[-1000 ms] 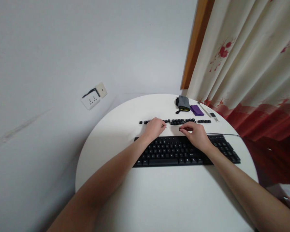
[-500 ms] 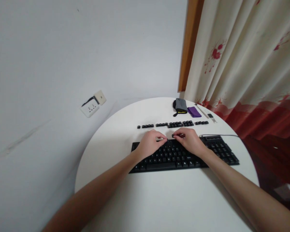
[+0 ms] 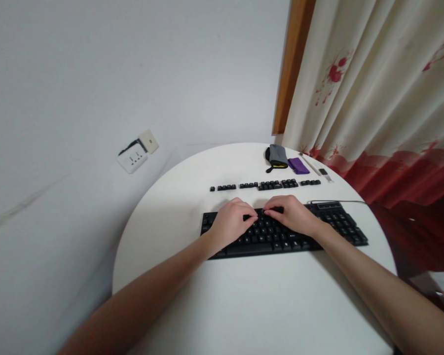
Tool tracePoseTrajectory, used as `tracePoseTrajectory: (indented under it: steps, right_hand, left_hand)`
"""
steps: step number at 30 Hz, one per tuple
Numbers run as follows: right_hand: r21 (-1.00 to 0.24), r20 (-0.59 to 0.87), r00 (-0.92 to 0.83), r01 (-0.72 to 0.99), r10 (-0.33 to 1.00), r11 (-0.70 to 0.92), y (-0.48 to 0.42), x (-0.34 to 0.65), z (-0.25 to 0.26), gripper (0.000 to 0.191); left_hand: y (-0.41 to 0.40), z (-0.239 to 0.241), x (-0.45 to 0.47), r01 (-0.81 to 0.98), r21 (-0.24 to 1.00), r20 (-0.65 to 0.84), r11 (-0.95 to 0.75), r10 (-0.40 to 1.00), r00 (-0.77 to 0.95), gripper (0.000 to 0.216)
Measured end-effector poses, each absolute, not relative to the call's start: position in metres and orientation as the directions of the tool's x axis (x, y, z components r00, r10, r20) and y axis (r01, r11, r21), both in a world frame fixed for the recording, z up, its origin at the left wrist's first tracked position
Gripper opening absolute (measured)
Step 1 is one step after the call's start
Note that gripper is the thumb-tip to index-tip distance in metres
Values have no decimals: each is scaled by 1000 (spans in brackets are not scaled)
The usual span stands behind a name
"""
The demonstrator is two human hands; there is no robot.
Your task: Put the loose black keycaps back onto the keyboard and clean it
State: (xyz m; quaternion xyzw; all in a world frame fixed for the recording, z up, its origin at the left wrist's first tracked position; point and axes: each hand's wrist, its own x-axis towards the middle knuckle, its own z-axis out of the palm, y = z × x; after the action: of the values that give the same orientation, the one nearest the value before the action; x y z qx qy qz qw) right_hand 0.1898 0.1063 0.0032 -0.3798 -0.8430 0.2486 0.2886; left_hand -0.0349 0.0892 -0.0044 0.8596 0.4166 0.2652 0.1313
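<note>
The black keyboard (image 3: 249, 249) lies on the white table (image 3: 262, 305). Loose keys (image 3: 269, 185) sit in a row behind it. The left hand (image 3: 234, 220) and right hand (image 3: 290, 214) are over its back part, fingertips and thumbs close together. I cannot tell if either one grips a key.

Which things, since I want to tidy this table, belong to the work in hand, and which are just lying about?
In the work:
black keyboard, under the left hand and right hand
loose black keycaps, lined up beyond it

Apparently just lying about:
grey folded item
purple cloth
thin pale stick
small black-ended item
</note>
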Motion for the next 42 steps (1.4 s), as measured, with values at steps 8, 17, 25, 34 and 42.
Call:
tracePoseTrajectory:
  steps: [8,17,25,34,42]
  right_hand:
    - [-613,298,-602,475,741,632,104,185,-1,12]
    - [-512,305,-650,504,696,695,101,184,3,9]
    - [-443,284,-683,529,673,724,97,186,12,14]
    - [-403,206,-657,618,725,675,91,184,19,23]
    - [-386,146,-660,648,737,657,94,187,18,24]
  left_hand:
    - [84,-2,-31,665,386,334,-639,769,545,11]
    - [84,-4,-30,647,405,357,-645,764,538,11]
    - [84,0,-31,658,369,327,-656,754,569,12]
    - [83,2,-30,648,392,311,-653,757,575,15]
    - [82,3,-28,667,359,330,-654,757,564,16]
